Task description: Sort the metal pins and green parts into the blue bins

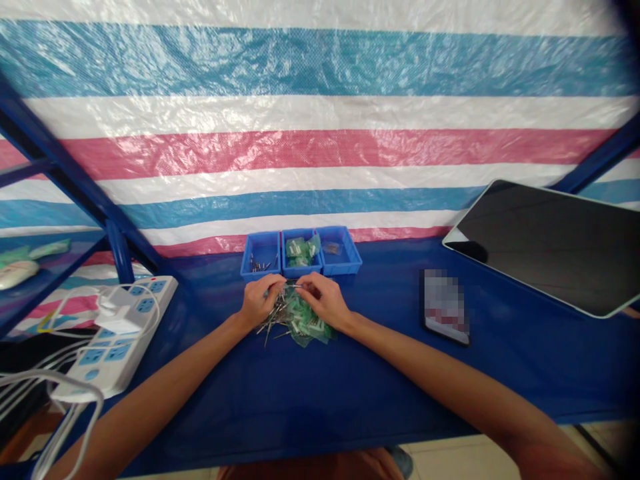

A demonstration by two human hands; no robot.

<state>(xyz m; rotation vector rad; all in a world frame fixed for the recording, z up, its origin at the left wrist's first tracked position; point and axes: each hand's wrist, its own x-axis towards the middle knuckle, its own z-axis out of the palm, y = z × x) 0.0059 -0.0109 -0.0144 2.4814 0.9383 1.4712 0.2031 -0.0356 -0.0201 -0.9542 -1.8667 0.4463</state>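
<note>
My left hand (261, 300) and my right hand (327, 300) meet just in front of the blue bins, both with fingers pinched. Between their fingertips runs a thin metal rod (294, 286), one end at each hand. Under my left hand lies a loose pile of thin metal rods (270, 325) pointing many ways. Beside it, below my right hand, is a heap of green plastic packets (306, 325). My fingers cover part of both heaps.
Three blue bins stand behind my hands: the left bin (260, 241) holds a few metal rods, the middle green packets, the right bin (353, 257) a small clear packet. A phone (445, 308) and tilted dark screen (545, 247) are right; a power strip (113, 360) with cables is left.
</note>
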